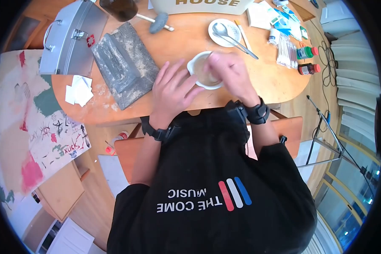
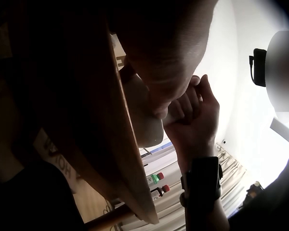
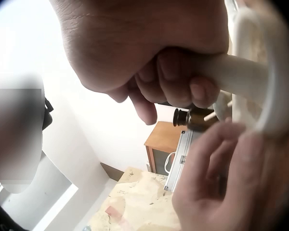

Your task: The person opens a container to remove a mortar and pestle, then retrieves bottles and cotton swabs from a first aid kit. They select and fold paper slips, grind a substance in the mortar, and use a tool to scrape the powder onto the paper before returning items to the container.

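A white bowl (image 1: pixel 191 67) with brownish contents stands near the front edge of the table. My right hand (image 1: pixel 233 74) is over its right side; in the right wrist view that hand (image 3: pixel 154 43) curls its fingers round a thick white pestle-like handle (image 3: pixel 236 72) reaching into the bowl (image 3: pixel 274 103). On the bowl's left, my left hand (image 1: pixel 171 91) has its fingers spread, the thumb side by the rim. Its fingertips touch the rim in the right wrist view, where the left hand (image 3: pixel 212 183) is lower down. The left wrist view shows the bowl (image 2: pixel 151 132) dimly.
Left of the hands lies a dusty grey slab (image 1: pixel 135 53), beside a silver case (image 1: pixel 78 38). Behind are a grey-headed mallet (image 1: pixel 158 23) and a plate (image 1: pixel 216 39) with spoons (image 1: pixel 228 36). Cotton swabs (image 1: pixel 287 53) and small bottles (image 1: pixel 307 52) stand at the right.
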Demonstrator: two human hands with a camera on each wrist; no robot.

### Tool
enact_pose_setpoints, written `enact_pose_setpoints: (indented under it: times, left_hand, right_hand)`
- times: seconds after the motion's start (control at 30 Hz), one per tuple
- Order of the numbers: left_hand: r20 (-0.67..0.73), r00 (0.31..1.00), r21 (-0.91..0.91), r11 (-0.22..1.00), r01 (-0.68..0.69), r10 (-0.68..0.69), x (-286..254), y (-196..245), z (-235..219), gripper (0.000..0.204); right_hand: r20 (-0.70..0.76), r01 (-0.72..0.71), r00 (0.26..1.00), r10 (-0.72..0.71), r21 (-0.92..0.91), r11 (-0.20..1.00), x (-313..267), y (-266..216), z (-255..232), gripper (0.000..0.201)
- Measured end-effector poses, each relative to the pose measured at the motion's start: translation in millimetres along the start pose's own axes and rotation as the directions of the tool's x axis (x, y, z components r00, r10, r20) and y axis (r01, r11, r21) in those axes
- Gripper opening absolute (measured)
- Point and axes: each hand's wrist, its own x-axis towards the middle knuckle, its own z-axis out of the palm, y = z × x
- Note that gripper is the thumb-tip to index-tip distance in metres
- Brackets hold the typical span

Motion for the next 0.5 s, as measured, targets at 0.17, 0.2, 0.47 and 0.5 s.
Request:
enact_pose_setpoints:
  times: [0.17,0.2,0.47,0.5]
  left_hand:
    - [-0.016,1.0,0.036,0.999,-0.018,0.019,-0.1,1.7,6.0,0.033]
    - [-0.017,1.0,0.032,0.999,-0.011,0.012,0.7,3.0,4.1,0.033]
    - [-0.036,0.999,0.034,0.999,-0.009,0.01,-1.4,1.9,4.5,0.033]
    - [-0.031,0.999,0.03,1.0,-0.008,0.008,-2.0,0.7,4.5,0.033]
  right_hand:
    - [-0.307,0.021,0.951,0.016,0.117,0.993,16.0,12.6,6.0,0.048]
    - [-0.303,0.034,0.953,0.006,0.125,0.992,16.6,11.3,11.4,0.048]
    - [-0.334,0.098,0.939,-0.078,0.044,0.994,13.4,21.9,29.7,0.042]
    - [-0.342,0.094,0.938,-0.053,0.106,0.99,11.9,22.6,29.4,0.042]
